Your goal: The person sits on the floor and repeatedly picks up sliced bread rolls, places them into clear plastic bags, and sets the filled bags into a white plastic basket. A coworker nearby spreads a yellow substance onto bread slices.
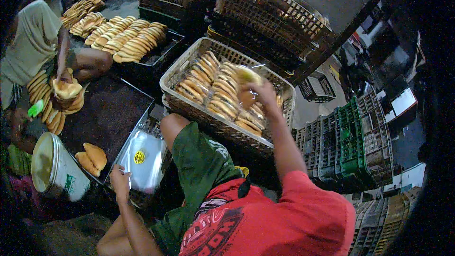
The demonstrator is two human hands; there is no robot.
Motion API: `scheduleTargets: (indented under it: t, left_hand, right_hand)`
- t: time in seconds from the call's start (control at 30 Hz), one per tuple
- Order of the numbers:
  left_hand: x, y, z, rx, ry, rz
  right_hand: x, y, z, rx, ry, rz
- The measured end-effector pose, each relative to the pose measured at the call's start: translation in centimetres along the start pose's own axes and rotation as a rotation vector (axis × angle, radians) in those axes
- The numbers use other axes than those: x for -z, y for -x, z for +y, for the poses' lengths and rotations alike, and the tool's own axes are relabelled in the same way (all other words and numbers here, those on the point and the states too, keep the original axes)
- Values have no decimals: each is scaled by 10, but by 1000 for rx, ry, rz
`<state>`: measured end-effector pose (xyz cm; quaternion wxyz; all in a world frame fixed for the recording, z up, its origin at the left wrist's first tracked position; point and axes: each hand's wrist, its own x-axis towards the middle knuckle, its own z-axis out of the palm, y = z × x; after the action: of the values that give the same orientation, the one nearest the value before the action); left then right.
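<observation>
Over a pale plastic crate [177, 97], my right hand [263, 96] is blurred by motion. It grips a pack of bread [247, 76], also blurred, above the crate's right half. Rows of split bread rolls [225, 90] in clear plastic lie in the crate. My left hand [120, 183] is low on the left, fingers bent at the near edge of a stack of clear plastic bags [144, 169]; whether it pinches a bag I cannot tell. Yellow rubber bands [139, 156] lie on the bags. Two loose rolls [91, 158] rest on a dark tray [110, 117] beside this hand.
A co-worker's hand [64, 78] holds rolls at the left, beside more bread [39, 87]. A white bucket [60, 170] stands tilted near the tray. Rows of rolls [131, 39] fill another tray behind. Stacked crates rise at the back [263, 17] and right [341, 145].
</observation>
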<state>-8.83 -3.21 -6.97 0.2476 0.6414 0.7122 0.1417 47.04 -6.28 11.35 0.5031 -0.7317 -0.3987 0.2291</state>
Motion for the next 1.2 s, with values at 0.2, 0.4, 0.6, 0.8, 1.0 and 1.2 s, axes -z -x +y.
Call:
scheduleTargets:
  t: [0.2, 0.4, 0.6, 0.8, 1.0, 1.2]
  left_hand:
    - [-14, 5, 7, -166, -186, 148]
    - [-4, 11, 33, -86, -34, 364]
    - [-20, 0, 29, -2, 391, 401]
    - [28, 16, 48, -119, 157, 206]
    - [99, 17, 60, -258, 1587, 566]
    - [122, 18, 25, 234, 1713, 815]
  right_hand:
    - [121, 32, 173, -326, 1078, 100]
    - [96, 24, 284, -439, 670, 205]
    - [106, 21, 265, -583, 741, -108]
    - [38, 40, 139, 17, 1345, 301]
    - [-120, 57, 14, 767, 621, 25]
    - [-277, 127, -1, 731, 418, -534]
